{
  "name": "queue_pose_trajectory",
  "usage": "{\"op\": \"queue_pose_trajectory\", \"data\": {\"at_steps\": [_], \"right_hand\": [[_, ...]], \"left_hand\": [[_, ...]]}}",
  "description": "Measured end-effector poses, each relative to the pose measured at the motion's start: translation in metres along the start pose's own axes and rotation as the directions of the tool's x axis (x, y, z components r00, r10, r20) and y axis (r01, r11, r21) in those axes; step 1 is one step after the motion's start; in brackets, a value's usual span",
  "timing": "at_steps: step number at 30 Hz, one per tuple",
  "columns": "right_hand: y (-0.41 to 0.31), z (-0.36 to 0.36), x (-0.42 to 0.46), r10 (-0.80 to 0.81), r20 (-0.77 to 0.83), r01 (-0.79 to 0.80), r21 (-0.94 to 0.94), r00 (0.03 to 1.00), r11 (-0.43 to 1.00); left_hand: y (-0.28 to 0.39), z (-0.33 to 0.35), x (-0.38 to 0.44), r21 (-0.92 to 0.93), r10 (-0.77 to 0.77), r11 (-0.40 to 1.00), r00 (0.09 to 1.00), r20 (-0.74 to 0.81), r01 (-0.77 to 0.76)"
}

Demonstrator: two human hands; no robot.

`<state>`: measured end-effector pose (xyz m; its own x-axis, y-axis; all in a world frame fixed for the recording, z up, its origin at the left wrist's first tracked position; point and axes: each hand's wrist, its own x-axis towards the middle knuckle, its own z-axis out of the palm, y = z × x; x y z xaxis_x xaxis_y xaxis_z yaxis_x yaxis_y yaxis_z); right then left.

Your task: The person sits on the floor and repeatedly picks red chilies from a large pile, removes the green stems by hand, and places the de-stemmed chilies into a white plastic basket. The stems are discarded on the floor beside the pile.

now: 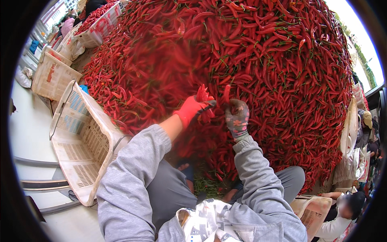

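Note:
My left hand [193,109], in a red glove with dark fingertips, grips a bunch of red chili peppers [205,94] that point up and hang down past the fingers. Just to its right, my right hand [238,116] wears a dark glove with a pink floral print. Between its thumb and fingers is a single red chili pepper [227,93], held upright. Both hands are above a huge heap of red chili peppers [281,90], many with green stems. A blurred patch covers the part of the heap beyond my left hand.
An off-white plastic crate [77,151] lies tipped at my left, open toward me. More crates [56,74] stand along the heap's left edge, one [101,25] full of peppers. At lower right sits a person [344,208] beside another crate [314,210]. Green stems [207,184] litter the ground between my legs.

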<state>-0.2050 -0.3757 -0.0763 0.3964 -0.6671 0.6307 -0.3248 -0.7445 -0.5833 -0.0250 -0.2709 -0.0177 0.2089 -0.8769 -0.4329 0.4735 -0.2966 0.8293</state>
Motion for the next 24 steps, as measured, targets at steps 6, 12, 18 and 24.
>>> {"op": "queue_pose_trajectory", "data": {"at_steps": [6,12,18,24], "right_hand": [[-0.059,-0.011,0.006,-0.144,0.155,0.092,0.306,0.977,0.948],[-0.063,-0.019,0.022,0.375,0.295,-0.449,0.777,0.879,0.441],[-0.060,-0.020,0.032,0.175,0.198,-0.254,0.513,0.964,0.820],[-0.058,-0.017,0.030,0.388,0.419,-0.515,0.836,0.821,0.187]], "left_hand": [[0.003,-0.001,0.002,0.036,0.179,0.982,0.971,0.157,-0.187],[0.001,-0.005,0.007,0.077,0.177,0.977,0.953,0.244,-0.201],[-0.004,0.005,0.001,0.116,0.135,0.978,0.949,0.284,-0.174],[0.009,0.013,-0.011,0.323,0.089,0.936,0.981,0.174,-0.143]]}}
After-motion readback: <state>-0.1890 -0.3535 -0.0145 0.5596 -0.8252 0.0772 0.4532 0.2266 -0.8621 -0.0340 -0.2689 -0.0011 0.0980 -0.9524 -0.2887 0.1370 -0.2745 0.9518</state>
